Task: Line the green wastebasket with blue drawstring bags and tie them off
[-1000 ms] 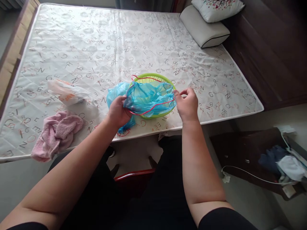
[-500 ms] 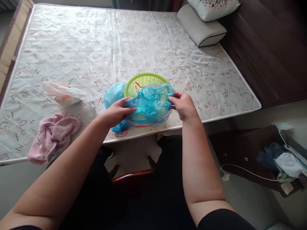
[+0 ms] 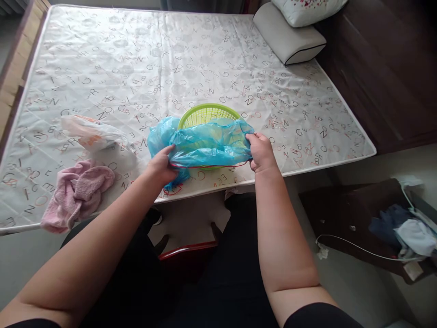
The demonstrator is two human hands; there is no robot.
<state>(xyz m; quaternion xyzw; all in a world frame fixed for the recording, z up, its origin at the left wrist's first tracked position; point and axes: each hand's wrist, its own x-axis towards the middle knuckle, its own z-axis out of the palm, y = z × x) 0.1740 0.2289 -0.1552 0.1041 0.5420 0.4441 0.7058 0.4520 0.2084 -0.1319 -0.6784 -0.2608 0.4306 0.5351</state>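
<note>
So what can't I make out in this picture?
Head view: most of the inside of the green basket, behind the blue bag held between left hand and right hand.
Head view: the top of the upper white pillow, cut off by the upper edge.
Head view: whether the white bag holds anything, hidden by its crumpled plastic.

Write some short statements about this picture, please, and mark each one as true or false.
1. The left hand and the right hand both hold a blue bag. True.
2. The pink cloth lies inside the green basket. False: it lies on the mattress, left of the basket in the picture.
3. The blue bag hides part of the basket from view. True.
4. The mattress is plain black. False: it is whitish, with printed letters.
5. The cushion rests on the pillow. True.
</note>
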